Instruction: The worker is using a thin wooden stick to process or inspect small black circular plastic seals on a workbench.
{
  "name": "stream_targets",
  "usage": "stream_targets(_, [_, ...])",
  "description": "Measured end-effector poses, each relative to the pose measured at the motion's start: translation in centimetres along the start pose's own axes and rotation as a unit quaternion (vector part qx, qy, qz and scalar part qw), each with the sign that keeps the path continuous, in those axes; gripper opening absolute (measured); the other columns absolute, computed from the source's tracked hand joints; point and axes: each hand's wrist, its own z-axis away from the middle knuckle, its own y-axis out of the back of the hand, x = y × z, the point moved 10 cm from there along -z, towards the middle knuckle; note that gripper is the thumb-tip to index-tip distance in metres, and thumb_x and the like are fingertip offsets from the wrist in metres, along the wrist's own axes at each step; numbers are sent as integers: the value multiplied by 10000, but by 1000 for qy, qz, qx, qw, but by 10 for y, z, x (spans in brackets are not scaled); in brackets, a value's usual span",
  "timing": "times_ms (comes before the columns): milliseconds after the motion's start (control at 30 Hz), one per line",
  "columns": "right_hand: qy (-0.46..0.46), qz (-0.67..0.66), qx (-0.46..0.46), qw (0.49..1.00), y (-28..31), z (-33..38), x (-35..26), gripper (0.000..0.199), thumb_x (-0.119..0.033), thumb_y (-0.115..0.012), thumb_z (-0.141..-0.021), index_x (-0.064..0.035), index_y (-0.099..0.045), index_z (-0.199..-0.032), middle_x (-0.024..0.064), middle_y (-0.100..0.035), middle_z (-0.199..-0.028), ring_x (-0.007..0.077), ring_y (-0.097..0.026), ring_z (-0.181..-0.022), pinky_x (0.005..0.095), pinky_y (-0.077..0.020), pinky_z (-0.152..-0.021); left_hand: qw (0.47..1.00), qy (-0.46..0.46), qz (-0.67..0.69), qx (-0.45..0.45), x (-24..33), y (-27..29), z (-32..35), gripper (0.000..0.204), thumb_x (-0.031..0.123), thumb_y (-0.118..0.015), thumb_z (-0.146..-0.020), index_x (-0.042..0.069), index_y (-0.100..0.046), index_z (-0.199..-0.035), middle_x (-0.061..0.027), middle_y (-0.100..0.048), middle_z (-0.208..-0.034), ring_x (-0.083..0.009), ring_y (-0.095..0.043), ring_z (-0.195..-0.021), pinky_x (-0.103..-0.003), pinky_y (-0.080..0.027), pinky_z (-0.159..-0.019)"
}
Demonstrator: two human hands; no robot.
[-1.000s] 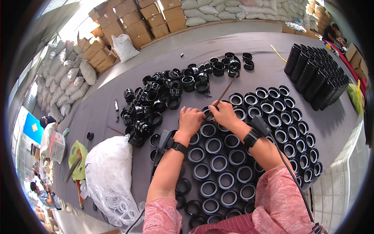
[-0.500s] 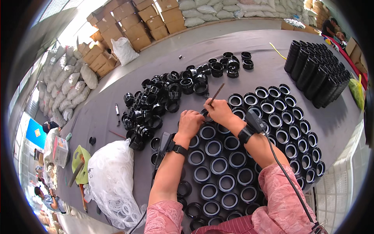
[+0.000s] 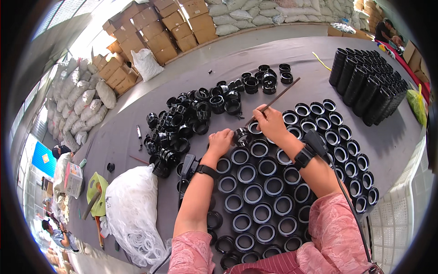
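1. In the head view, the left hand curls its fingers against the left side of a black ring; its thumb is hidden, so I cannot tell how fully it grips. The hold looks meant to steady the piece while leaving its right side free.

2. The right hand pinches a thin brown stick between thumb and fingers. The grip sits near the lower end, probably for fine control of the tip, with the long remainder slanting up and away to the right. The lower tip is just beside the ring; whether they touch is unclear.

3. The ring is between the two hands, over the far edge of the pale-rimmed rings, which stand in close rows on the desk, openings upward, likely so each is easy to see and reach.

4. A loose heap of rings lies beyond the left hand, seemingly kept within reach.

5. The held ring is glossy black, short and cylindrical, tilted, with bright highlights along its wall. Any pale insert inside it is too small to make out.
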Motion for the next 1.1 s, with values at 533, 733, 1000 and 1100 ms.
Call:
stream_targets(533, [57, 84, -101, 990, -63, 29, 3, 168, -204, -622, -921, -41, -658, -940, 201, -661, -726, 390, -661, -722, 445, -511, -647, 987, -109, -44, 113, 24, 76, 77, 88, 167, -717, -747, 103, -695, -804, -81, -673, -824, -295, -632, -880, -419, -454, -832])
stream_targets(733, [33, 14, -93, 995, -66, 34, -12, 228, -200, -639, -923, 17, -701, -952, 84, -682, -674, 157, -646, -575, 298, -504, -566, 981, -170, -84, 48, 27, 65, 133, 142, 100, -687, -701, 137, -698, -837, -57, -627, -990, -287, -574, -998, -423, -418, -915])
stream_targets(1000, [-56, -12, -231, 971, -109, 91, -22, 226, -216, -667, -901, 3, -695, -950, 152, -675, -689, 225, -686, -612, 329, -516, -595, 972, -180, -126, 83, 33, 59, 144, 113, 131, -705, -689, 158, -734, -794, -61, -618, -1034, -278, -574, -1058, -418, -416, -956])
stream_targets(1100, [-62, -17, -243, 968, -117, 96, -16, 237, -218, -660, -905, 13, -689, -946, 140, -667, -661, 219, -685, -600, 327, -523, -597, 971, -176, -137, 88, 31, 55, 143, 92, 146, -719, -688, 173, -747, -772, -63, -615, -1045, -275, -574, -1063, -415, -421, -952])
